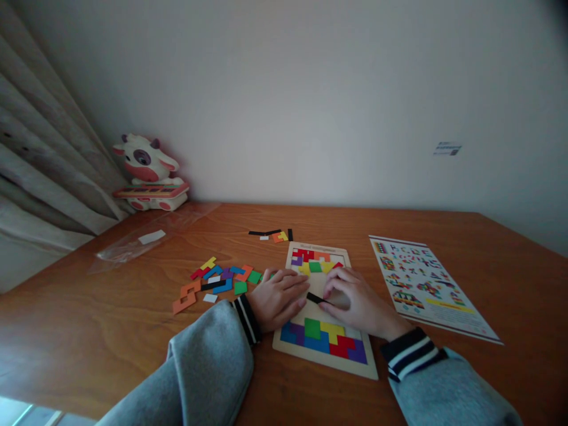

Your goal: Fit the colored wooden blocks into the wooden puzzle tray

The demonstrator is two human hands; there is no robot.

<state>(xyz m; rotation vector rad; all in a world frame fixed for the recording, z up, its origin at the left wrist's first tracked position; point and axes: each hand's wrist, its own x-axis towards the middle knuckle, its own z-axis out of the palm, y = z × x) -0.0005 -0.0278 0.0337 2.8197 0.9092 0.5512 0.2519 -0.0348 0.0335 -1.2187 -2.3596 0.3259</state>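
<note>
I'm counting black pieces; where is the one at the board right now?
In the head view, the black strip is at the middle of the puzzle board, just right of the left hand, its right end at the right hand.

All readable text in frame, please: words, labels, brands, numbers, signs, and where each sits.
None reads clearly.
Puzzle board, far edge: a printed line, too small and blurred to read.
Printed sheet: small marks among coloured pictures, plus a yellow band; any wording illegible.
Wall sticker: lines of print and a dark square, too small to read.
White slip at the clear plastic bag: no print discernible.
</note>
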